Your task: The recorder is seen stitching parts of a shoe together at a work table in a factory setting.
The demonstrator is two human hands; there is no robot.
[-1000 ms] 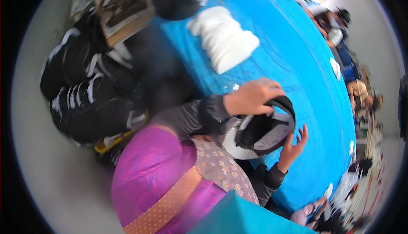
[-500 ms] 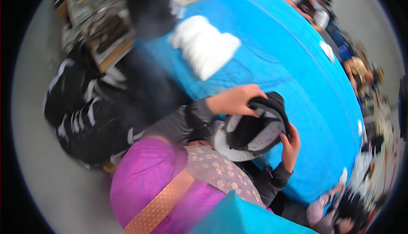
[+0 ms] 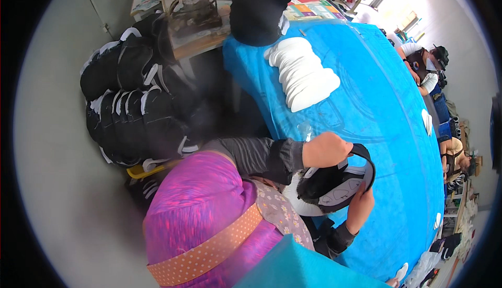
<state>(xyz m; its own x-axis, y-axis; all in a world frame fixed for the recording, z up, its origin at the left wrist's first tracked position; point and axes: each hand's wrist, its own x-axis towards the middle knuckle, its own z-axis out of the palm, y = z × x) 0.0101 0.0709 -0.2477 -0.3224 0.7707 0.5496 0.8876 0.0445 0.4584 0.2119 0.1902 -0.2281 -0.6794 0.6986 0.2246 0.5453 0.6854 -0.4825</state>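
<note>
I hold a black shoe (image 3: pixel 337 183) with a pale inside over the near edge of the blue table (image 3: pixel 387 105). My left hand (image 3: pixel 325 149) is closed in a fist on the shoe's upper rim, its striped sleeve reaching in from the left. Below it, my right hand (image 3: pixel 361 207) cups the shoe's lower side with the fingers wrapped on it. A white sole piece (image 3: pixel 303 204) shows under the shoe.
A stack of white insoles (image 3: pixel 306 76) lies on the table beyond my hands. Several black shoes with white trim (image 3: pixel 136 110) are piled on the floor to the left. A person in black (image 3: pixel 259 5) stands at the table's far end; other people (image 3: pixel 426 65) sit along its right side.
The view has swung, so the shoe pile on the left shows more. My left hand has shifted from lying over the shoe to gripping its rim; the right hand has closed in under it.
</note>
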